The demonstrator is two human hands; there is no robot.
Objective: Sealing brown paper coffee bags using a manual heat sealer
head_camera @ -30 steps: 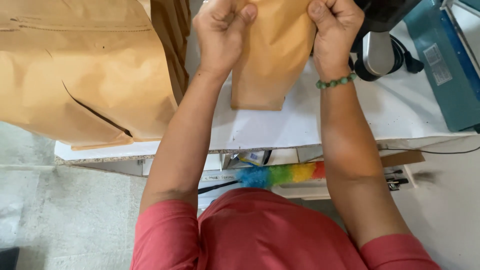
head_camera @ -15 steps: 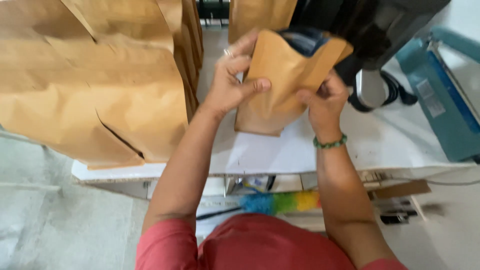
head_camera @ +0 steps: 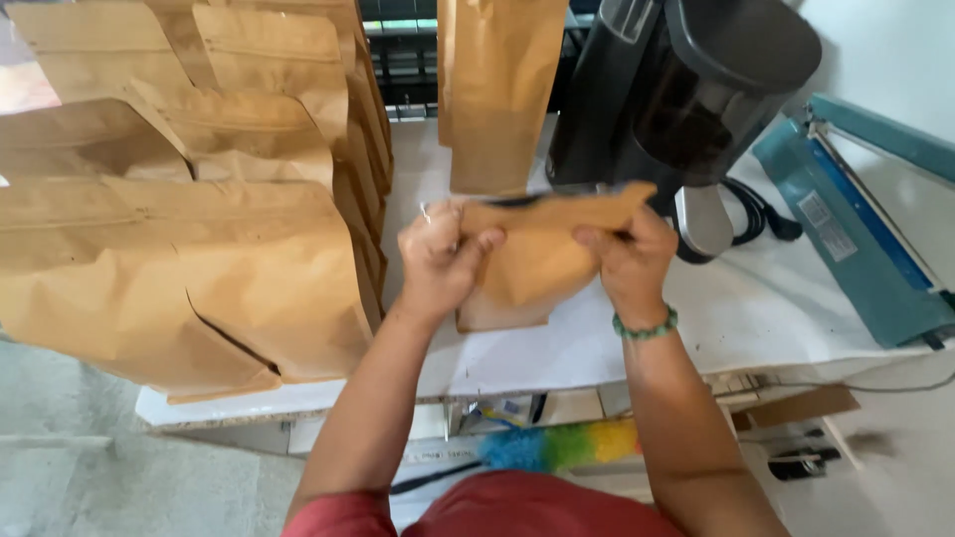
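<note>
Holding a small brown paper pouch (head_camera: 527,268) upright on the white worktop (head_camera: 756,308), both hands are pinching its top edge: the left hand (head_camera: 443,261) is closing its grip on the left corner, and the right hand (head_camera: 627,261) is clamping the right end. Half a second ago the mouth was gaping open and the pouch was tilting in mid-air; now the top is being pressed flat into a straight strip, so the closing looks nearly done. Beside the left arm, big paper bags (head_camera: 179,278) are lying stacked. Further off, another tall pouch (head_camera: 497,89) is standing, a black machine (head_camera: 686,99) is sitting behind, and a blue heat sealer (head_camera: 865,249) is lying rightward.
</note>
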